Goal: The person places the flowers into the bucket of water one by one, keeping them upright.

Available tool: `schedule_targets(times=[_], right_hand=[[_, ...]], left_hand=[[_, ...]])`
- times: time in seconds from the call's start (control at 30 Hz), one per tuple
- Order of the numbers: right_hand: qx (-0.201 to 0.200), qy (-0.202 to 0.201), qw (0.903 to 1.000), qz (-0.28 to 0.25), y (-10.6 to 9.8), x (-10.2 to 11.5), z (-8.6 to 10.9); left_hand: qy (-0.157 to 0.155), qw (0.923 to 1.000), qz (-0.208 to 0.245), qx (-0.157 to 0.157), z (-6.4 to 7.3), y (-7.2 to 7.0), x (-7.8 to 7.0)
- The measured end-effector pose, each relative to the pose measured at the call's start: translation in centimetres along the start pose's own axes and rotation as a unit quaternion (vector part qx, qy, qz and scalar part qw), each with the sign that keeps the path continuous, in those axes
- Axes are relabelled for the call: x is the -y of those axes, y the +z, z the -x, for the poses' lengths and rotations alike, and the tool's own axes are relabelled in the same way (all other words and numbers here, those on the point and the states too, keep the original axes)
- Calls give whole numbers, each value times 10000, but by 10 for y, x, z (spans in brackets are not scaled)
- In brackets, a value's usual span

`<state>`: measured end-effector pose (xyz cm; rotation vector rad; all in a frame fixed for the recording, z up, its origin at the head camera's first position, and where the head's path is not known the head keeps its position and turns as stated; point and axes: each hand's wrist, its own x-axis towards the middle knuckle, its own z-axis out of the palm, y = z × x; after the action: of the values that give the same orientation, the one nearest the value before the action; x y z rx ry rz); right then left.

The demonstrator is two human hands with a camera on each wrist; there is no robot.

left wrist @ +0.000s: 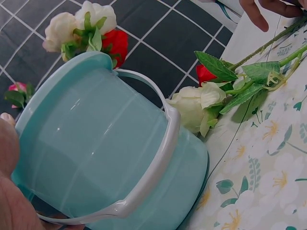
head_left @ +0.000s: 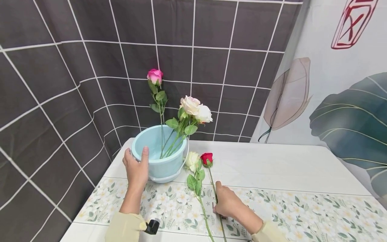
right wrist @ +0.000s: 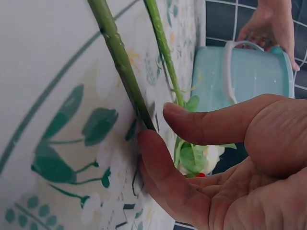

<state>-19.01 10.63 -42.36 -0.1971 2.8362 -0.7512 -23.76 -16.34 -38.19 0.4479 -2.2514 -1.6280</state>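
My left hand (head_left: 137, 168) grips the near left rim of a light blue bucket (head_left: 164, 169), which has a white handle (left wrist: 160, 158). In the bucket stand a pink rose (head_left: 155, 77), a pale blush rose (head_left: 190, 105), a white rose (head_left: 204, 114) and a red flower (left wrist: 115, 47) partly hidden behind them. On the table lie a cream rose (head_left: 192, 161) and a red rose (head_left: 207, 159), side by side. My right hand (head_left: 227, 200) is at the red rose's stem (right wrist: 120, 60). In the right wrist view a fingertip touches that stem, while the thumb stays apart from it.
The white table (head_left: 272, 164) carries a floral-printed band. Behind the bucket hangs a dark cloth (head_left: 175, 20) with a white grid, and a white printed curtain (head_left: 323, 84) hangs at the right. A small black object (head_left: 152, 226) sits by the left sleeve.
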Motion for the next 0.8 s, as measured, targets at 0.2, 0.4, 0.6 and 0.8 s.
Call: schedule_targets(times=[0.2, 0.4, 0.6, 0.8], right_hand=[[-126, -125, 9996, 237, 5, 1, 2], [-253, -191, 9990, 312, 8, 2, 5], [-291, -62, 9990, 336, 10, 2, 7], [-320, 123, 9991, 232, 11, 2, 7]], left_hand=[[-35, 10000, -38, 3, -1, 0, 0], [-2, 10000, -27, -8, -1, 1, 0], [9, 10000, -1, 8, -1, 1, 1], [16, 10000, 13, 27, -1, 1, 1]])
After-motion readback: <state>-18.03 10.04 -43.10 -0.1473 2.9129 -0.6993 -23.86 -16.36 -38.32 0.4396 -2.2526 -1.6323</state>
